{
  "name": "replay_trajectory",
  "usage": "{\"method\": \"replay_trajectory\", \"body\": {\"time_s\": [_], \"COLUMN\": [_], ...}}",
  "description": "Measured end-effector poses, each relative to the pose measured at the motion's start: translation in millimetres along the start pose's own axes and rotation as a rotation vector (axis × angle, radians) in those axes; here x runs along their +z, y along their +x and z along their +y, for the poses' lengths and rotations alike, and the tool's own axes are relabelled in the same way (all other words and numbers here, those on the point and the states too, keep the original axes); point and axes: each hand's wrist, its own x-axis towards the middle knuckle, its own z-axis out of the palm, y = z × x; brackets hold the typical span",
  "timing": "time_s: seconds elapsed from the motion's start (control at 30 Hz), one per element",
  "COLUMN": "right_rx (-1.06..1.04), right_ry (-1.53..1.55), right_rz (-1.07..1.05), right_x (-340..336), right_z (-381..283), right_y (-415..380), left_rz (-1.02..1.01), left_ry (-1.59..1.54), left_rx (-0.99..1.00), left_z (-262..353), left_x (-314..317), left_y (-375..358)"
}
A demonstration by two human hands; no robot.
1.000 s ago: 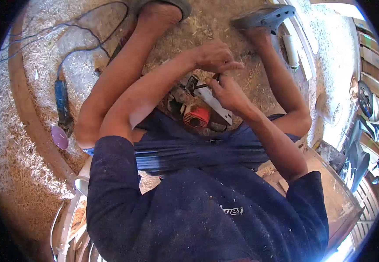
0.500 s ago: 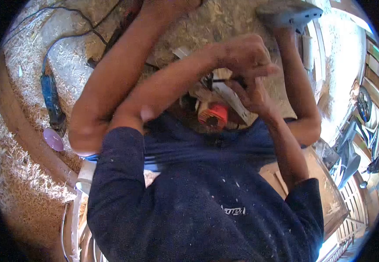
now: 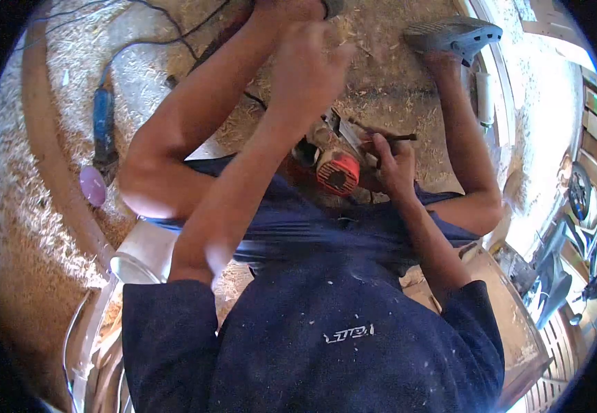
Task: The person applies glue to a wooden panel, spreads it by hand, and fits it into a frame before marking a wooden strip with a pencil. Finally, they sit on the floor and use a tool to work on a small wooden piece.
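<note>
My left hand is raised above the floor between my legs, and its fingers are smeared by motion. My right hand is closed on a slim dark stick-like piece, pinched between thumb and fingers; its exact kind I cannot make out. Just left of that hand lies a power tool with a red vented end, close in front of my shorts. A pale flat piece runs alongside the tool, partly hidden by my right fingers.
Wood shavings cover the floor at left. A blue corded power tool with a purple disc rests beside a curved-looking timber. My shoe stands at upper right. A wooden board is by my right side.
My hands were close together and have separated. The left has swung up and left; the right has lowered toward the tool, the dark piece now plainly visible in it.
</note>
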Motion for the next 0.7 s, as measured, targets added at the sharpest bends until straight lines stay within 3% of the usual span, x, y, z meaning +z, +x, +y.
{"method": "replay_trajectory", "body": {"time_s": [0.07,0.1,0.17,0.27,0.3,0.43,0.7], "right_rx": [-0.027,-0.042,-0.047,-0.04,-0.012,0.062,0.154], "right_ry": [0.033,0.043,0.083,0.151,0.061,0.015,-0.006], "right_rz": [0.043,0.091,0.092,0.065,-0.047,-0.283,-0.548], "right_x": [6.0,7.8,11.3,1.1,-6.2,-24.1,-31.8], "right_z": [7.7,9.8,7.2,-16.1,-33.8,-64.4,-52.5], "right_y": [-14.6,-18.2,-19.0,-4.0,0.9,29.3,59.2], "left_rz": [-0.073,-0.073,-0.175,-0.084,-0.137,-0.134,-0.214], "left_ry": [0.032,0.043,-0.018,0.201,0.194,0.189,0.201], "left_rx": [-0.235,-0.219,-0.411,-0.311,-0.435,-0.321,-0.352], "left_z": [6.0,11.4,19.4,29.7,40.9,33.3,32.5], "left_x": [-29.9,-28.9,-16.2,11.8,12.4,13.2,10.9], "left_y": [-51.2,-77.2,-123.2,-135.5,-130.8,-128.7,-128.1]}}
